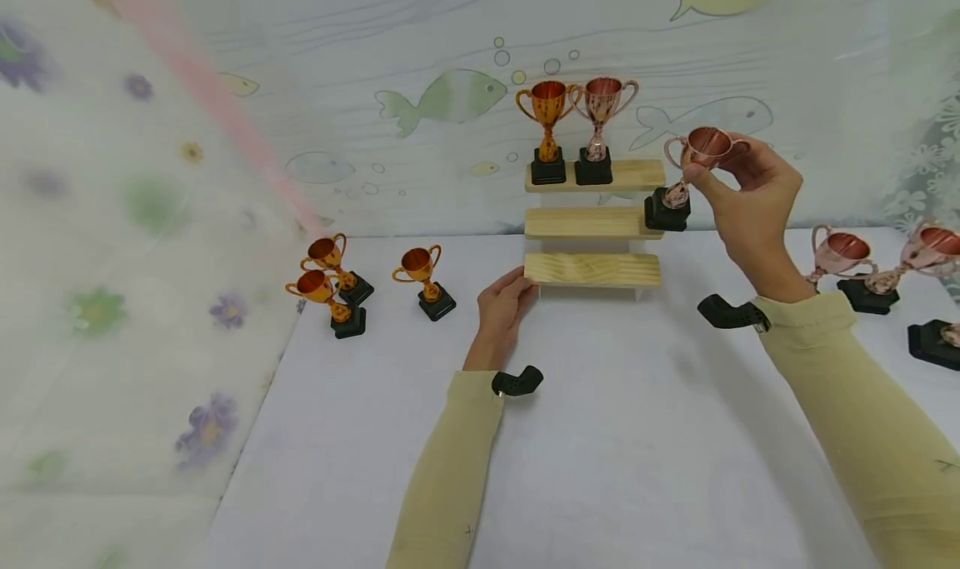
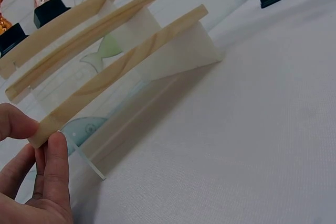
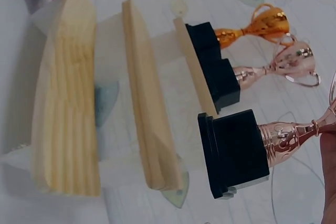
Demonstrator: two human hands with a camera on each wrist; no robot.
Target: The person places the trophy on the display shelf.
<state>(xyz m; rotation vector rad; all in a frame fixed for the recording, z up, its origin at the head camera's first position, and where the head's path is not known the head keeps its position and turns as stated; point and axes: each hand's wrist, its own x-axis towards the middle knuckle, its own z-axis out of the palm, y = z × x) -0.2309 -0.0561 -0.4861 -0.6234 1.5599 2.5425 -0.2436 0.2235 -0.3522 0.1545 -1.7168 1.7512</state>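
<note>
Your right hand (image 1: 757, 207) has its thumb and fingers curled around the cup of a shiny rose-gold two-handled trophy with a square black base (image 1: 707, 146), holding it tilted, base down, at the right end of the three-step pale wooden stand (image 1: 585, 222). Your left hand (image 2: 39, 182) pinches that stand's lowest board at its left end, thumb above and fingers beneath, parted only by the wood's thickness. On the stand's top step, an orange-gold trophy with a black base (image 1: 548, 102) stands left of a second rose-gold trophy (image 1: 602, 101). Left of the stand, three more orange-gold trophies (image 1: 417, 265) stand on the white-covered tabletop (image 1: 600, 436); right of it you have further rose-gold trophies (image 1: 840, 252), one cut off by the head view's edge.
</note>
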